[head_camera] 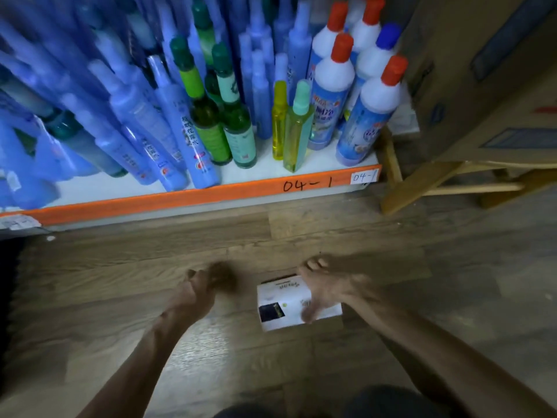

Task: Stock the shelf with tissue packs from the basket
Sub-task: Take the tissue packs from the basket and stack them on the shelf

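Note:
A white tissue pack [283, 303] with a dark picture on its front hangs above the wooden floor, low in the head view. My right hand [325, 285] grips it from the right, fingers over the top and thumb on its near face. My left hand [196, 294] hovers to the left of the pack, apart from it, its fingers curled and blurred, holding nothing I can make out. The shelf [211, 196], white with an orange front edge marked "04-1", lies ahead. No basket is in view.
Blue, green and yellow bottles [193, 122] and white red-capped bottles [331, 95] crowd the shelf. A bare white strip [259, 171] runs along its front. A cardboard box [482, 70] on a wooden pallet [422, 188] stands at the right.

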